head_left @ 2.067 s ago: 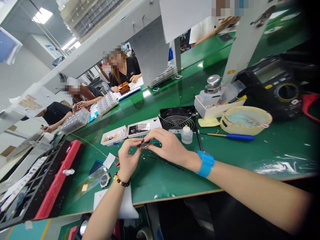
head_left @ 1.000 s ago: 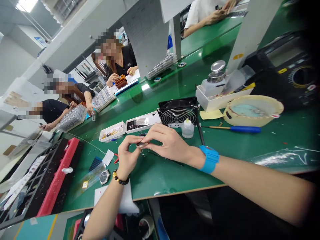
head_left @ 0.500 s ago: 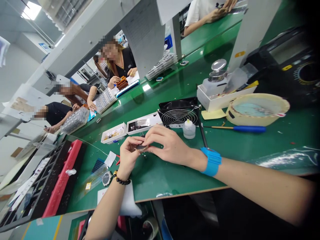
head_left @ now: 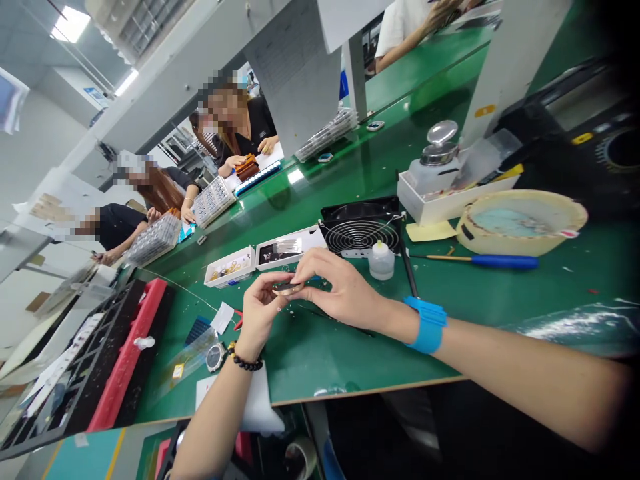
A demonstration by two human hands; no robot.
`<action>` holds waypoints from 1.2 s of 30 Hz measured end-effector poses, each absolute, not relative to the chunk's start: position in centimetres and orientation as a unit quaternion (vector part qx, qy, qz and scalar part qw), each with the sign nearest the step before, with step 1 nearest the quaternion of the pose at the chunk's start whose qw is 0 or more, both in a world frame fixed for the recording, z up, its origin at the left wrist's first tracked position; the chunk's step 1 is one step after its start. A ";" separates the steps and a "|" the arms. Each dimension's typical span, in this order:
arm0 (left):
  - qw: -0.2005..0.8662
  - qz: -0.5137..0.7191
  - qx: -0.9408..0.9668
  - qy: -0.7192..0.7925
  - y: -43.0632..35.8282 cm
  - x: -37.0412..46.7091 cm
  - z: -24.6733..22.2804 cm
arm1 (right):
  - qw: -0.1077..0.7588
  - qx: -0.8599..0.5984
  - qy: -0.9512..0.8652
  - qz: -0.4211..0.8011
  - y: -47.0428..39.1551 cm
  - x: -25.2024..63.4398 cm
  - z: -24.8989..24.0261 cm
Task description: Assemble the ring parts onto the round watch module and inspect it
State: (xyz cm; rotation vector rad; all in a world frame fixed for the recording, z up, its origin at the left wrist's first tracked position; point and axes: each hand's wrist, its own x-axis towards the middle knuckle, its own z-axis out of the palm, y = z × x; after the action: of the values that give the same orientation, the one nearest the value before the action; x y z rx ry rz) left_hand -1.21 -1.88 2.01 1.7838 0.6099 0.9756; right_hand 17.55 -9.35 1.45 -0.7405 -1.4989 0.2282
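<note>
Above the green bench (head_left: 350,360), both hands pinch one small round metal part (head_left: 287,289)
Left hand (head_left: 261,313) and right hand (head_left: 340,288) grip only its rim; a fingertip slip could drop it

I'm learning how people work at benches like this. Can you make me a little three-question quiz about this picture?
1. True or false: both hands pinch the small round part between them, above the green bench.
2. What stands closest to the right hand? A) small white bottle B) blue-handled tool C) red tray
3. Fill in: the wristband on the right wrist is ____.

Key
1. True: the left hand and right hand both grip it with their fingers, clear of the bench.
2. A: the bottle stands just past that hand, in front of the black fan.
3. Blue.
</note>
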 end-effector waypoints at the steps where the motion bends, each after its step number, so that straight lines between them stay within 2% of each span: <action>1: 0.483 0.405 0.735 0.248 -1.9 -1.1 2.0 | 0.666 -0.328 -0.661 0.111 -9.4 17.5 1.5; 6: 0.426 0.425 0.762 0.239 -2.4 -1.2 2.2 | 0.630 -0.352 -0.679 0.135 -9.8 17.8 2.1; 10: 0.321 0.434 0.812 0.223 -3.0 -1.5 2.7 | 0.596 -0.361 -0.715 0.058 -9.8 18.2 2.2; 14: 0.259 0.473 0.815 0.214 -3.2 -1.5 2.8 | 0.585 -0.381 -0.716 0.022 -9.5 18.3 1.8; 22: 0.173 0.517 0.818 0.184 -3.6 -1.6 2.8 | 0.576 -0.384 -0.718 0.075 -9.1 18.5 1.3; 29: 0.141 0.512 0.832 0.158 -3.9 -1.7 3.4 | 0.589 -0.395 -0.664 0.237 -9.4 18.2 1.3; 32: 0.196 0.525 0.812 0.166 -4.2 -1.3 3.3 | 0.606 -0.379 -0.599 0.361 -9.3 17.7 1.3; 36: 0.272 0.548 0.766 0.196 -4.9 -0.5 2.9 | 0.594 -0.281 -0.513 0.553 -8.7 16.9 0.3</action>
State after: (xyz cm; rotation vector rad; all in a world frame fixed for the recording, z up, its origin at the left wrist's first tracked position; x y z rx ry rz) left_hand -0.54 -4.93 2.86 2.0618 0.5280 1.4762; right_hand 16.93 -8.73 0.32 -0.6541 -1.1918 1.2844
